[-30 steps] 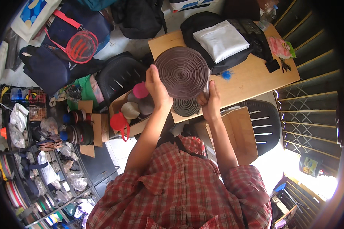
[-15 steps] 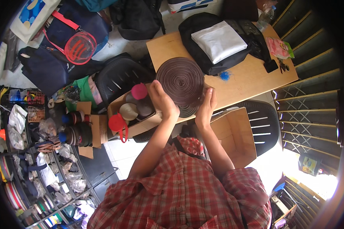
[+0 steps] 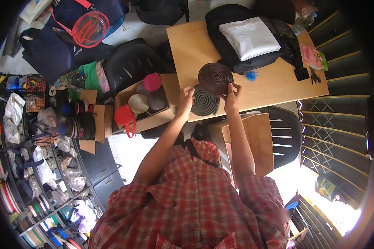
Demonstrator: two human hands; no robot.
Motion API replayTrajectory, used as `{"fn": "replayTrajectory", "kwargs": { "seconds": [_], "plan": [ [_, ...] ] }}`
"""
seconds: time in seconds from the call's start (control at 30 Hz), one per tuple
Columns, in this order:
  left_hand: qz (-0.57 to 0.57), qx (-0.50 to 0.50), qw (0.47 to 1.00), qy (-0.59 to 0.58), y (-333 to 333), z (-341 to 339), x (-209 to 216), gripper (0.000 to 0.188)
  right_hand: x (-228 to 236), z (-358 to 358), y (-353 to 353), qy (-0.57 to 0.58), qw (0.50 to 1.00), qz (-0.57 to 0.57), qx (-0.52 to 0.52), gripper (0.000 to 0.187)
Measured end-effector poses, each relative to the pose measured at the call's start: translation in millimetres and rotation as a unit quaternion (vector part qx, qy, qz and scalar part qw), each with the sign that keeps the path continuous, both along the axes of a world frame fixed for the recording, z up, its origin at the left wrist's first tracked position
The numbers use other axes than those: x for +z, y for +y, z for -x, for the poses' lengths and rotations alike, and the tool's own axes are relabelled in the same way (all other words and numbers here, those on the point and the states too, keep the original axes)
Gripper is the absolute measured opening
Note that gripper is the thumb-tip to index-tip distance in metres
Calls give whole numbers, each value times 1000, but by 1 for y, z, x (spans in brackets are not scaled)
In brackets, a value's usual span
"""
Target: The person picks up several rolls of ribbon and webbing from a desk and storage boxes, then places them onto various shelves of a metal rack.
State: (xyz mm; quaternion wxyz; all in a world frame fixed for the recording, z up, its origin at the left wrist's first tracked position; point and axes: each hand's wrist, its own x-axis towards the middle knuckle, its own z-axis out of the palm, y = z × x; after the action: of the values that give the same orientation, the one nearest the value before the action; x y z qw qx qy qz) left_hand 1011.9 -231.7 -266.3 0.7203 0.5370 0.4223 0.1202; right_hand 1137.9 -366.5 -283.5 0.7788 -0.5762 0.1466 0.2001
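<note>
A coiled roll of dark brown strap (image 3: 214,76) is gripped at its lower right edge by my right hand (image 3: 232,98). It lies partly over, or just beyond, a second roll of dark grey-green strap (image 3: 205,103) at the table's near edge. My left hand (image 3: 186,98) is beside the left edge of the grey-green roll, its fingers curled together. Whether it pinches anything is too small to see.
The wooden table (image 3: 274,89) bears a black bag (image 3: 220,39) with a white folded sheet (image 3: 250,38), a blue tuft (image 3: 251,75) and scissors (image 3: 315,76). A cardboard box of rolls (image 3: 170,89) stands left, an open carton (image 3: 253,141) right. Shelves (image 3: 66,203) fill the left side.
The brown roll has moved away from me and to the right, uncovering the grey-green roll. My left hand has let go of the brown roll; my right hand keeps hold of it.
</note>
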Motion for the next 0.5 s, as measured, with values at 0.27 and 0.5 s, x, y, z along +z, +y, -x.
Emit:
{"fn": "replayTrajectory", "kwargs": {
  "seconds": [0.27, 0.5],
  "plan": [
    [-47, -20, 998, 42, 9, 40, -46, 40, -33, 9, 11, -7, 992, 50, 117, 18],
    [-15, -26, 999, 33, 28, 51, -29, 44, -19, 4, 9, -81, 965, 80, 235, 15]
  ]
}}
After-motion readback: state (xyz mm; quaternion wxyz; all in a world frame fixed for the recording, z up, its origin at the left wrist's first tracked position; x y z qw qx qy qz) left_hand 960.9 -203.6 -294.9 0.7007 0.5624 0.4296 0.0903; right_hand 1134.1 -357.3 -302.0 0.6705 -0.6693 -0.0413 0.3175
